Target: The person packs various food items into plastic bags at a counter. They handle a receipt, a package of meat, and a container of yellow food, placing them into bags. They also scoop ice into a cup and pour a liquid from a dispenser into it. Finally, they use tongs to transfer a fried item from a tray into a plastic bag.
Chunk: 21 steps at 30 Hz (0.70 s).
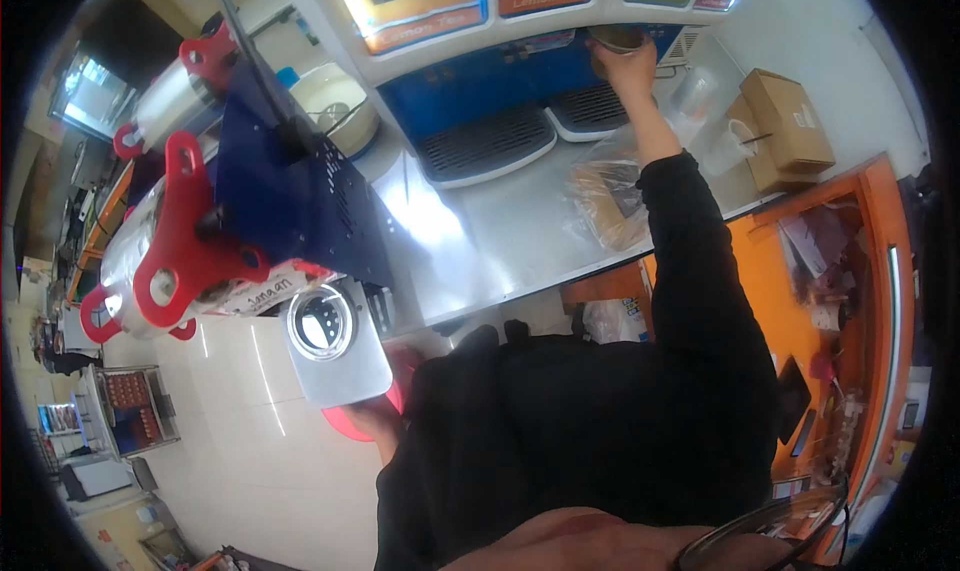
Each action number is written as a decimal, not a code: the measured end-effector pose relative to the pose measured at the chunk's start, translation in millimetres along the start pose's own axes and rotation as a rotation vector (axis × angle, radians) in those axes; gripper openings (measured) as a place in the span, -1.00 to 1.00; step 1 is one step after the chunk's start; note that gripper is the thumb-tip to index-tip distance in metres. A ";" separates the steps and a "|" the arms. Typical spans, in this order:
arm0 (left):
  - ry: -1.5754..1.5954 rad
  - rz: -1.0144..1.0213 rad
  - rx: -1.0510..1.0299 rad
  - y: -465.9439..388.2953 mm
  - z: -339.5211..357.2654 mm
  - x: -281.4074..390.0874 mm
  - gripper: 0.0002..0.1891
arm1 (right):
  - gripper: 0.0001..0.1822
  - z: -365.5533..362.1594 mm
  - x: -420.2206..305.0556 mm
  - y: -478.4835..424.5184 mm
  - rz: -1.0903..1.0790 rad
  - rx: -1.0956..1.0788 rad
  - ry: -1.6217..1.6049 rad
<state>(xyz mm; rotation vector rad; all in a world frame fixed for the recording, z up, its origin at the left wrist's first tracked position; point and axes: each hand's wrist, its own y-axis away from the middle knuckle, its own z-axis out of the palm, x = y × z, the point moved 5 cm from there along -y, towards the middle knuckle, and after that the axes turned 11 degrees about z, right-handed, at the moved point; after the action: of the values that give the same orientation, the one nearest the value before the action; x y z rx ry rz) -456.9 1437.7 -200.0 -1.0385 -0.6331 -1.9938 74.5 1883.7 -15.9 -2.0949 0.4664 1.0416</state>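
Observation:
My right hand [631,66] is raised to the blue front of a drink dispenser [480,90]. It grips a cup [619,39] whose rim faces me, above the right-hand drip tray [589,109]. My left hand [373,419] is low on the left, at the near end of a metal slide tray [360,368] with a round cup hole. That tray juts from a dark blue cup-sealing machine [292,196]. Part of the left hand is hidden, so its grip cannot be told. A pink plastic container [346,425] shows beside it.
On the steel counter [480,248] lies a transparent plastic bag [607,196] with something brown inside. Stacked plastic cups [694,90] and a cardboard box [787,120] stand to the right. Red film-roll holders [176,248] stick out at left. Below the counter is an orange cabinet [757,271].

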 end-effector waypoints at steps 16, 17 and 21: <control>-0.033 -0.222 -0.069 11.6 -2.5 58.7 -0.69 | -0.10 -71.5 -131.0 227.5 -0.023 -0.632 -0.196; -0.030 -0.232 -0.066 8.9 -4.7 57.3 -0.75 | -0.11 -74.4 -148.7 252.4 -0.044 -0.704 -0.199; -0.017 -0.295 -0.185 -5.3 -34.0 35.9 -0.74 | -0.15 -63.6 -206.4 346.2 -0.054 -0.970 -0.431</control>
<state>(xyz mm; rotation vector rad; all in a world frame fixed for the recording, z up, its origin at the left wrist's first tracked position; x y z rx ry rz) -489.3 1401.8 -188.7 -1.1244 -0.6509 -2.3383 -223.1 1606.3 16.3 -2.5179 -0.4047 1.8730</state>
